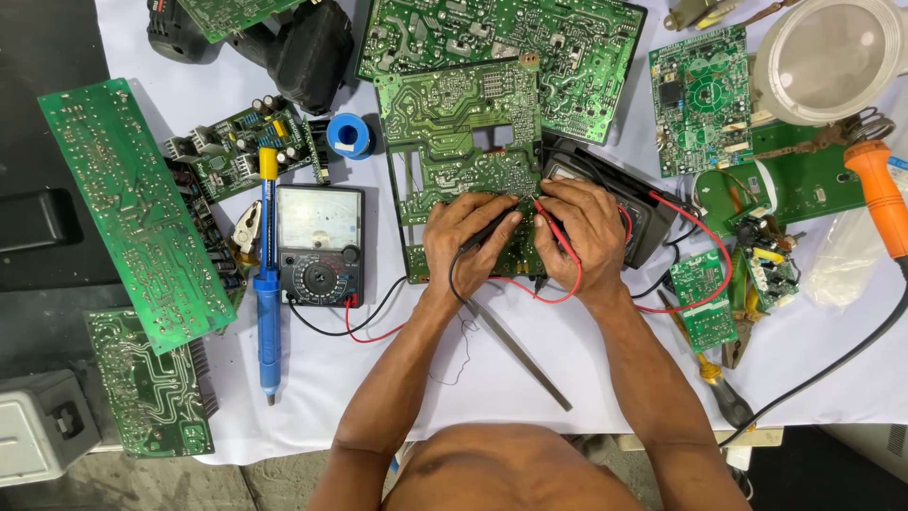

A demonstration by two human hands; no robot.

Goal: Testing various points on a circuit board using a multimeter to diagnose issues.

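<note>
Green printed circuit board (461, 123), solder side up, lies centre frame. Left hand (463, 237) pinches the black probe (487, 232); right hand (586, 232) pinches the red probe (558, 232). Both tips contact the board: probing appears underway, unfinished.

Bright, even daylight, soft shadows, sharp focus, slight edge distortion.
</note>
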